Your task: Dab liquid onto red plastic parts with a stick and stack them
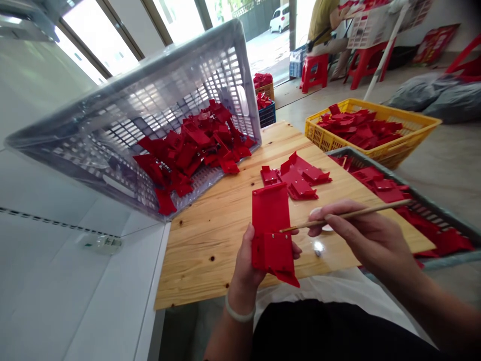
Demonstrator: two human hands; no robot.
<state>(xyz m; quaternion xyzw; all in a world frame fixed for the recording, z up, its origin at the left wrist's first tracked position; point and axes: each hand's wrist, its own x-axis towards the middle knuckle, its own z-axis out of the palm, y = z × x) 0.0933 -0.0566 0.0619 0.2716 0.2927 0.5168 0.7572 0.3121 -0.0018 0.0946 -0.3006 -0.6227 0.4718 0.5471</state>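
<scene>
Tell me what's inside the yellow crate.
The yellow crate holds a heap of red pieces; the top ones show, but they cover its floor and whatever lies deeper.

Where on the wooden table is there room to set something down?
Widest bare patch: the tabletop between left hand and tilted crate. A narrower strip runs between crate and loose red parts. Crowded: around those parts and the right hand.

Wooden table (pixel 203 225) with red parts (pixel 296 175)

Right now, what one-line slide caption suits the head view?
Left hand holds a flat red part; right hand touches it with a thin wooden stick.
</scene>
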